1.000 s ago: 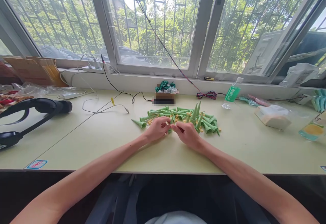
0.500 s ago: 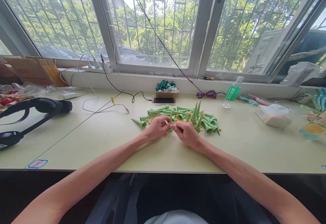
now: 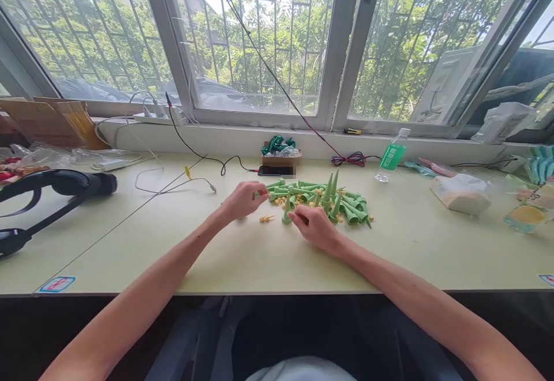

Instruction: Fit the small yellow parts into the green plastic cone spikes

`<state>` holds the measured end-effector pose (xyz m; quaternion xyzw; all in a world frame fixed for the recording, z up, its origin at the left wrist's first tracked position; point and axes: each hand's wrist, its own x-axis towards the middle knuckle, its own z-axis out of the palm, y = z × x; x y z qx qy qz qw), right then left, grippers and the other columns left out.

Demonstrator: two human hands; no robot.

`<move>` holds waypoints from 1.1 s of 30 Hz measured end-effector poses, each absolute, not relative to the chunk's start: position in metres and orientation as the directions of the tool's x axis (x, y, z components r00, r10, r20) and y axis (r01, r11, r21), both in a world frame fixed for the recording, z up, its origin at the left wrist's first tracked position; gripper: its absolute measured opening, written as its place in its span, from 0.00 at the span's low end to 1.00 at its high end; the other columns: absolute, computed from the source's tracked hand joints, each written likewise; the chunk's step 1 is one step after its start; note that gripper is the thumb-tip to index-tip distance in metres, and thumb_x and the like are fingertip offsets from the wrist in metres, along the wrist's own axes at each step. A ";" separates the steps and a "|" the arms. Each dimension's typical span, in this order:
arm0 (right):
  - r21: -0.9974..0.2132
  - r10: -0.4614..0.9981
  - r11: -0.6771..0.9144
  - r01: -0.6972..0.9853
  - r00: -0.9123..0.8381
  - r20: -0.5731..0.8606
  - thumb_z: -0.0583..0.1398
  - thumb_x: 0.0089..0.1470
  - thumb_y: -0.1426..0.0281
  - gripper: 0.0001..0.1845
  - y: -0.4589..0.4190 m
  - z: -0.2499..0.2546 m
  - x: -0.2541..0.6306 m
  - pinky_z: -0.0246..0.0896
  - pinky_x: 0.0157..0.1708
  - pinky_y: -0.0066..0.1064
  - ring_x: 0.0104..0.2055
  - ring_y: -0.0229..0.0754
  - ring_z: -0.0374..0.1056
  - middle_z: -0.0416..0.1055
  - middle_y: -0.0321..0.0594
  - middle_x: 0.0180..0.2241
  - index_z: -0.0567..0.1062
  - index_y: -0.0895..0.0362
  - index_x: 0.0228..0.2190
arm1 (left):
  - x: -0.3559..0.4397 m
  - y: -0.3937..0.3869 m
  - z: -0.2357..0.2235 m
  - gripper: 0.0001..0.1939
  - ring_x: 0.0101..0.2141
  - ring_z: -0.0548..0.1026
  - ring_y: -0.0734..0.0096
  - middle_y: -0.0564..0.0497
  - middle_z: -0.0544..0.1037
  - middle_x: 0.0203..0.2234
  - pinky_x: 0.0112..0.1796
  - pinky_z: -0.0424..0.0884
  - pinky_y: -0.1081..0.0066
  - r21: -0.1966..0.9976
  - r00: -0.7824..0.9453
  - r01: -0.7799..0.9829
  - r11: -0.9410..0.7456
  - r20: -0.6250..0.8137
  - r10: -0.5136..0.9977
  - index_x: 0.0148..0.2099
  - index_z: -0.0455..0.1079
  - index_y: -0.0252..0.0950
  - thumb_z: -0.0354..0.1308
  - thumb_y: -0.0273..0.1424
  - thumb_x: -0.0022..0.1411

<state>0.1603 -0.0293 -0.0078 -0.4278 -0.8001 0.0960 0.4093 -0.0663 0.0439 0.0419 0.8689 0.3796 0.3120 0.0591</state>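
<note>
My left hand [image 3: 246, 200] hovers at the left edge of a pile of green plastic cones [image 3: 355, 213]. Its fingers are curled into a pinch, and whatever may be between the tips is too small to make out. My right hand [image 3: 317, 226] is closed in front of the pile, its fingertips beside a small upright green cone [image 3: 286, 212]; what it may hold is hidden. Taller green cones [image 3: 328, 189] stand just behind the right hand. Small yellow plastic pieces [image 3: 265, 218] lie between my hands, with more scattered among the cones.
Behind the pile are a phone [image 3: 276, 171] on a cable and a small box with green wrapping [image 3: 279, 149]. A water bottle [image 3: 392, 157] and a tissue pack [image 3: 461, 195] stand to the right. A black headset [image 3: 64, 187] lies at the far left.
My left hand has moved left and up, away from the right hand and the small upright cone, uncovering yellow pieces on the table. My right hand has stayed nearly in place.
</note>
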 end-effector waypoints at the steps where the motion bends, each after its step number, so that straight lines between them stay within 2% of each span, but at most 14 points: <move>1: -0.505 0.764 0.615 0.606 -0.299 0.572 0.53 0.62 0.63 0.20 -0.029 -0.008 0.160 0.44 0.23 0.26 0.20 0.33 0.45 0.52 0.29 0.17 0.59 0.55 0.21 | -0.071 0.046 0.043 0.11 0.20 0.65 0.79 0.52 0.76 0.27 0.26 0.63 0.75 0.320 0.542 0.639 -0.699 0.458 0.705 0.29 0.73 0.34 0.56 0.36 0.59; 9: -0.511 0.765 0.621 0.594 -0.318 0.561 0.53 0.62 0.64 0.18 -0.029 -0.009 0.161 0.45 0.24 0.26 0.20 0.33 0.46 0.53 0.29 0.17 0.61 0.56 0.21 | -0.077 0.040 0.047 0.10 0.24 0.69 0.74 0.53 0.76 0.24 0.25 0.62 0.76 0.339 0.707 0.606 -0.720 0.185 0.683 0.32 0.74 0.37 0.60 0.39 0.57; 15: -0.507 0.762 0.621 0.598 -0.310 0.569 0.52 0.63 0.65 0.17 -0.029 -0.008 0.162 0.45 0.24 0.26 0.20 0.33 0.46 0.54 0.30 0.18 0.62 0.56 0.22 | -0.074 0.039 0.042 0.08 0.24 0.68 0.72 0.50 0.76 0.28 0.27 0.62 0.74 0.357 0.724 0.560 -0.747 0.227 0.651 0.31 0.75 0.38 0.64 0.37 0.52; 23: -0.516 0.770 0.611 0.601 -0.298 0.565 0.53 0.63 0.65 0.16 -0.028 -0.007 0.162 0.45 0.24 0.26 0.20 0.33 0.47 0.56 0.30 0.17 0.65 0.56 0.23 | -0.072 0.043 0.034 0.08 0.25 0.71 0.68 0.49 0.76 0.27 0.27 0.61 0.72 0.334 0.737 0.573 -0.749 0.189 0.648 0.27 0.74 0.39 0.62 0.36 0.56; 30: -0.518 0.775 0.607 0.603 -0.303 0.555 0.53 0.62 0.65 0.16 -0.028 -0.008 0.162 0.45 0.23 0.26 0.19 0.33 0.48 0.56 0.29 0.16 0.67 0.56 0.24 | -0.067 0.037 0.032 0.09 0.24 0.70 0.70 0.49 0.75 0.28 0.26 0.62 0.72 0.397 0.732 0.533 -0.747 0.227 0.643 0.26 0.74 0.38 0.61 0.36 0.55; 33: -0.524 0.774 0.610 0.595 -0.305 0.555 0.54 0.62 0.65 0.15 -0.029 -0.008 0.161 0.46 0.23 0.26 0.19 0.33 0.48 0.56 0.29 0.17 0.67 0.56 0.24 | -0.065 0.035 0.033 0.08 0.22 0.68 0.72 0.49 0.74 0.28 0.26 0.62 0.72 0.366 0.723 0.544 -0.755 0.251 0.643 0.27 0.73 0.37 0.60 0.34 0.56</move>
